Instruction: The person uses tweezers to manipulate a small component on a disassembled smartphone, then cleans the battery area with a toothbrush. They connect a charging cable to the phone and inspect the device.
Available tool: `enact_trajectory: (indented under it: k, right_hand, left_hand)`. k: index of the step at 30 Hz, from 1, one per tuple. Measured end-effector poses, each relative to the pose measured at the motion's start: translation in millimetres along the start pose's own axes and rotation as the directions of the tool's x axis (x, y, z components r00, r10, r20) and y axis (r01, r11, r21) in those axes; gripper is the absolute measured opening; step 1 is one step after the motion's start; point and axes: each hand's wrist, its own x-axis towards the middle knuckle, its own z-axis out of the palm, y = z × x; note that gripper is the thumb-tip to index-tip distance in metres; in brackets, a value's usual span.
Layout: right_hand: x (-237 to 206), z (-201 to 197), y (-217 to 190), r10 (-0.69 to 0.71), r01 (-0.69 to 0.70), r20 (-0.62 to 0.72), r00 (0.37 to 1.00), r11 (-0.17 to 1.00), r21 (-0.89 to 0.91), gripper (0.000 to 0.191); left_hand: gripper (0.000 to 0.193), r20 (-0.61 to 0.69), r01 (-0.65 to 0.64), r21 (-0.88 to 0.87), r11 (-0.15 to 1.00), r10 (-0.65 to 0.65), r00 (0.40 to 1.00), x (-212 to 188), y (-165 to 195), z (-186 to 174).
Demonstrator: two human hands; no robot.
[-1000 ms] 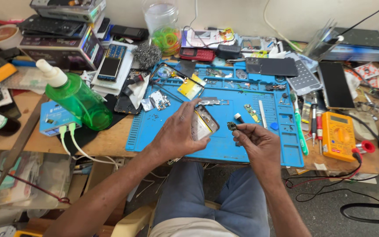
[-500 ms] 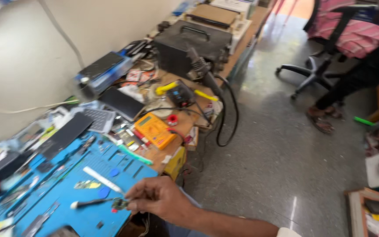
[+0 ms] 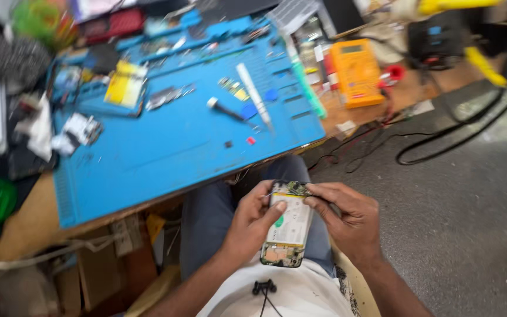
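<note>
White battery and bare green circuitry face up on an opened phone [image 3: 287,226], held over the person's lap, below the edge of the counter [image 3: 24,226] and its blue work mat [image 3: 165,149]. The left hand [image 3: 252,220] wraps the phone's left edge; the right hand [image 3: 344,214] pinches at the top end, its fingers closed on the board there, any tool too blurred to tell. The phone's long axis runs nearly straight away from the body, top end pointing toward the counter, tilted slightly right. With nothing beneath it but lap and floor, a slipped grip could drop it, or loose parts could fall away.
</note>
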Motion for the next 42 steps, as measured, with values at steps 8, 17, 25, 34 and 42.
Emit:
enact_trajectory:
  k: [8, 17, 25, 34, 42]
  right_hand:
    - [1.6, 33.6, 10.3, -0.260, 0.285, 0.131, 0.957, 0.929, -0.236, 0.025]
    - [-15.4, 48.0, 30.6, -0.200, 0.228, 0.134, 0.971, 0.941, -0.251, 0.025]
    - [-30.6, 51.3, 54.9, -0.361, 0.387, 0.139, 0.922, 0.855, -0.346, 0.029]
    - [-37.2, 50.4, 58.1, -0.334, 0.357, 0.124, 0.934, 0.878, -0.320, 0.024]
    - [-38.5, 51.6, 52.9, -0.126, 0.165, 0.157, 0.980, 0.949, -0.268, 0.022]
  left_hand:
    - [0.028, -0.074, 0.047, 0.057, 0.997, -0.043, 0.996, -14.0, -9.9, -16.0]
    - [0.029, -0.073, 0.040, 0.072, 0.997, -0.034, 0.997, -20.0, -37.9, -25.1]
    - [0.036, -0.098, 0.101, 0.045, 0.994, -0.096, 0.990, -21.2, -57.9, -27.1]
    - [0.053, -0.096, 0.150, 0.174, 0.973, -0.135, 0.986, -28.4, -47.4, -19.4]
    - [0.058, -0.102, 0.163, 0.135, 0.977, -0.150, 0.984, -30.3, -44.0, -25.6]
